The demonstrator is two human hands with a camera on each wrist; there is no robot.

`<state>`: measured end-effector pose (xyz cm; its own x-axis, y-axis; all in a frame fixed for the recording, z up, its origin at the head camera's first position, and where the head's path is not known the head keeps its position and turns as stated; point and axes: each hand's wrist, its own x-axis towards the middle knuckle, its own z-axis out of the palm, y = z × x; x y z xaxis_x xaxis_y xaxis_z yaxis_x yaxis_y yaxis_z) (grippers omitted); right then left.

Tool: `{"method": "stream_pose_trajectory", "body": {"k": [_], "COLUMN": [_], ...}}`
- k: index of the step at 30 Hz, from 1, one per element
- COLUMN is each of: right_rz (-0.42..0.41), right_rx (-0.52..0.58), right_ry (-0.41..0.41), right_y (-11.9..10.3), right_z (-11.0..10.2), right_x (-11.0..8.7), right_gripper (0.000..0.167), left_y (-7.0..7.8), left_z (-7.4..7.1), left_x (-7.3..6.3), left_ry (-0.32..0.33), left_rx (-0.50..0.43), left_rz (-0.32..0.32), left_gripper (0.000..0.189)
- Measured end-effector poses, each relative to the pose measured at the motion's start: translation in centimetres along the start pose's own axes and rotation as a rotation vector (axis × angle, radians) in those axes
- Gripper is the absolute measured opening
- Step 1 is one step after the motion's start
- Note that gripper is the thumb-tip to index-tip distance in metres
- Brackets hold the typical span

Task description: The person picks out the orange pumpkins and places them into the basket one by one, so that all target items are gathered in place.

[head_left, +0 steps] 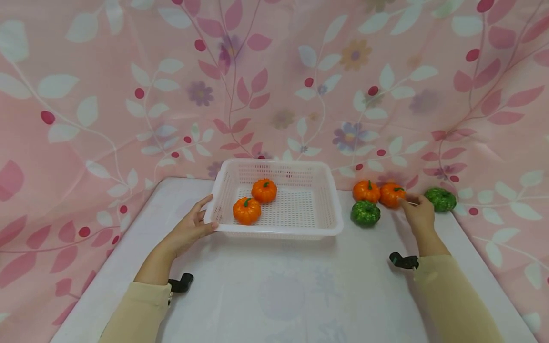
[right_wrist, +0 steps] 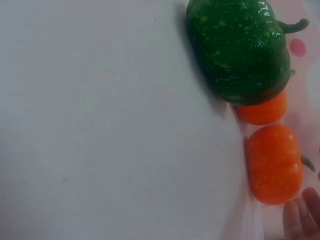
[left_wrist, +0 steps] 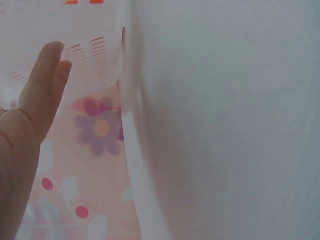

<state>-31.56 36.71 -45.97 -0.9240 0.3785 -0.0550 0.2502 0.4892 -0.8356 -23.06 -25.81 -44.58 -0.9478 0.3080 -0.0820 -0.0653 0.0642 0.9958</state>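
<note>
A white plastic basket (head_left: 274, 231) with slotted walls sits toward the back of the table, two small orange pumpkins (head_left: 247, 211) inside it. My left hand (head_left: 188, 232) rests at its left front corner, thumb at the rim; in the left wrist view the straight fingers (left_wrist: 44, 75) lie along the basket wall. To the right, my right hand (head_left: 419, 213) reaches an orange pumpkin (head_left: 391, 195), with fingertips right at its side. Beside that one are another orange pumpkin (head_left: 366, 191) and a speckled green pumpkin (head_left: 365, 213). The right wrist view shows the fingers at the orange pumpkin's (right_wrist: 275, 165) end.
Another green pumpkin (head_left: 440, 199) lies at the back right edge, just beyond my right hand. A white cloth (head_left: 274, 290) covers the table. Close behind hangs a pink floral curtain (head_left: 274, 85), which also runs down both sides.
</note>
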Motion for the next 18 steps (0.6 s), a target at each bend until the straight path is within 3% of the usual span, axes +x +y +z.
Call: {"method": "stream_pose_trajectory", "body": {"k": [6, 18], "right_rz": [0.041, 0.018], "right_rx": [0.011, 0.039], "right_ry": [-0.01, -0.104], "right_y": [0.4, 0.7], "right_z": [-0.2, 0.0], "right_x": [1.4, 2.7], "right_gripper": [0.067, 0.078], "left_y": [-0.1, -0.1], "left_z": [0.0, -0.1], "left_x": [0.0, -0.1], "left_ry": [-0.001, -0.006], "left_rx": [-0.004, -0.001], "left_rz": [0.003, 0.004], "left_gripper": [0.094, 0.095]}}
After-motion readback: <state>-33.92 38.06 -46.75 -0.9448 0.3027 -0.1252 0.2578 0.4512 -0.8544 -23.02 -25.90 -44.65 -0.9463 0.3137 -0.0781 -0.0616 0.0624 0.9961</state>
